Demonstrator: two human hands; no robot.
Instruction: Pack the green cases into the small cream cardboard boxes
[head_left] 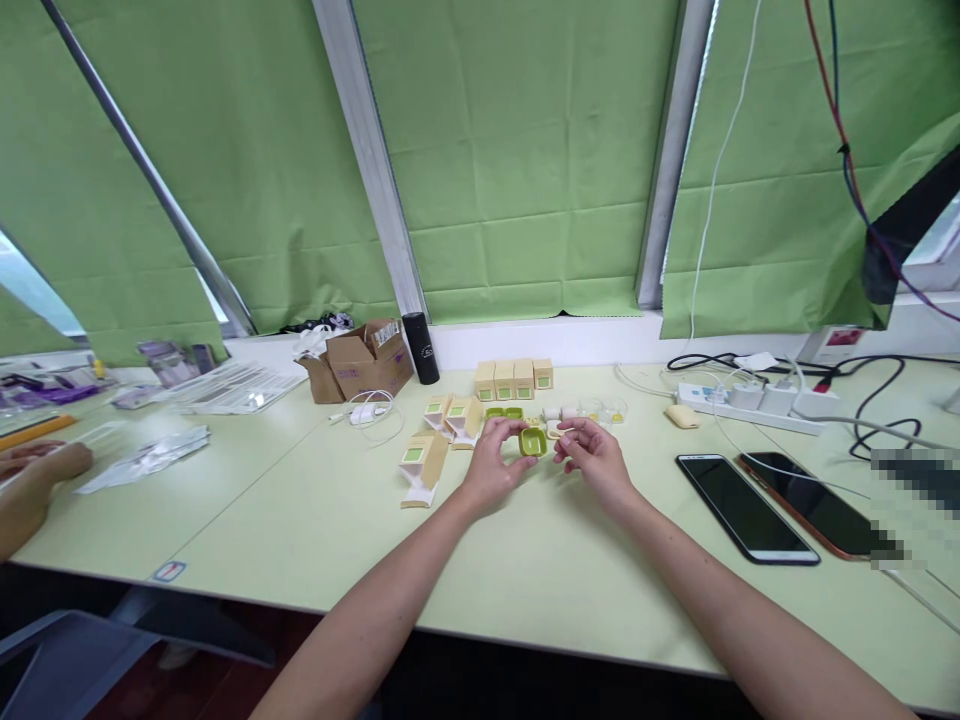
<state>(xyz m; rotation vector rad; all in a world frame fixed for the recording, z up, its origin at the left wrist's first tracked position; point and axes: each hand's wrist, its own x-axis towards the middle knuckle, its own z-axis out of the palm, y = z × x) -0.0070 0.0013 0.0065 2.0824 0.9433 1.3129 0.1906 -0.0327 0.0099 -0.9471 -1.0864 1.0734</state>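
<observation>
My left hand grips a small green square cup by its left side, its hollow facing me. Just right of the cup, my right hand has thumb and fingertips drawn together; whatever is in them is too small to make out. Behind my hands lie more green square pieces, small white cylinders and clear round pieces. Left of my left hand, opened cream boxes with green windows lie on the table.
Several closed cream boxes stand in a row at the back. A cardboard carton and black cylinder are behind left. Two phones, a power strip and cables lie right. Another person's hand is far left.
</observation>
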